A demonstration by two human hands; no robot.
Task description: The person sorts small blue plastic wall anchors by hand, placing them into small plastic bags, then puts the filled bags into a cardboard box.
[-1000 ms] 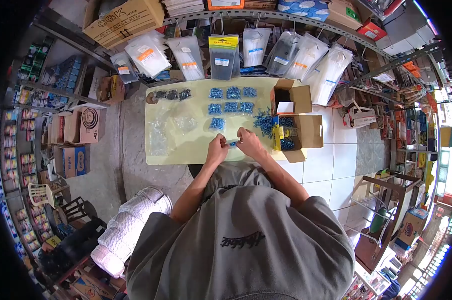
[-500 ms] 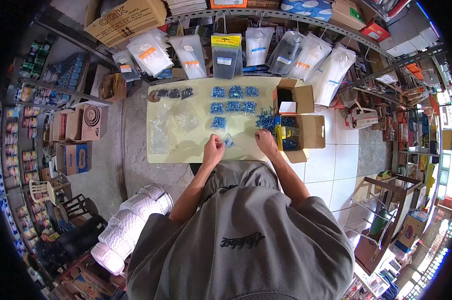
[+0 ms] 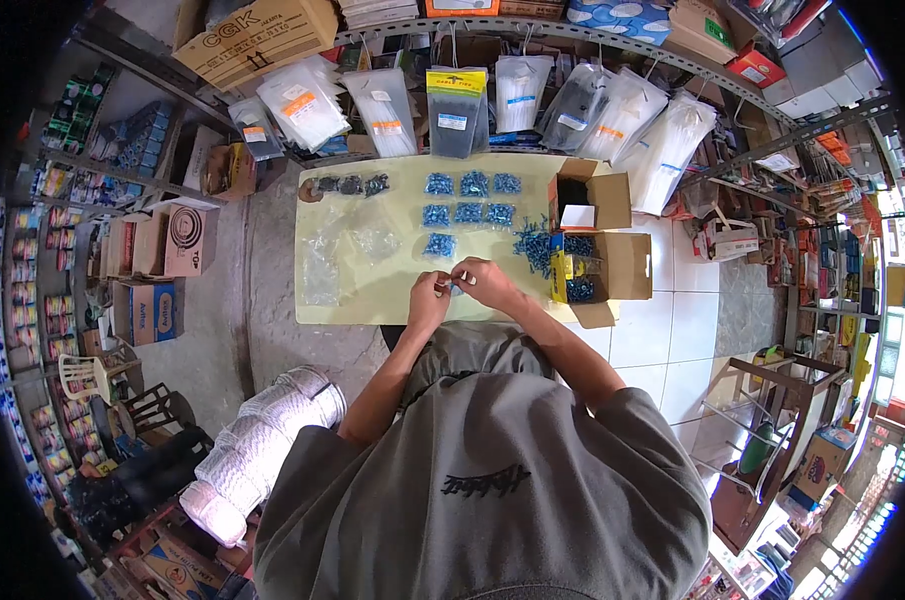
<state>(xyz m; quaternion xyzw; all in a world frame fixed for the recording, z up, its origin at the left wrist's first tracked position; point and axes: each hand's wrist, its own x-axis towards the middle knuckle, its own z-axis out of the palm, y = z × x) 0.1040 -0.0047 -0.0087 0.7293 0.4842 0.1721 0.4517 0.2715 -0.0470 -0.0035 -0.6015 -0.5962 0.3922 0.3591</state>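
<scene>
Close to the table's near edge, my left hand pinches a small clear plastic bag that has some blue in it. The fingers of my right hand are closed together at the bag's top, meeting the left fingertips; what they hold is hidden. Right of the hands lies a loose pile of thin blue screw-like pieces. Beyond my hands sits a filled bag of blue pieces, with rows of similar filled bags behind it.
Two open cardboard boxes stand at the table's right side, the nearer holding blue pieces. Flat clear bags and dark-filled packets lie on the left of the pale table. Packs of cable ties hang from a rack behind.
My right hand has moved left from beside the loose blue pile to the small bag, joining my left hand. The left hand has stayed nearly in place with the bag.
</scene>
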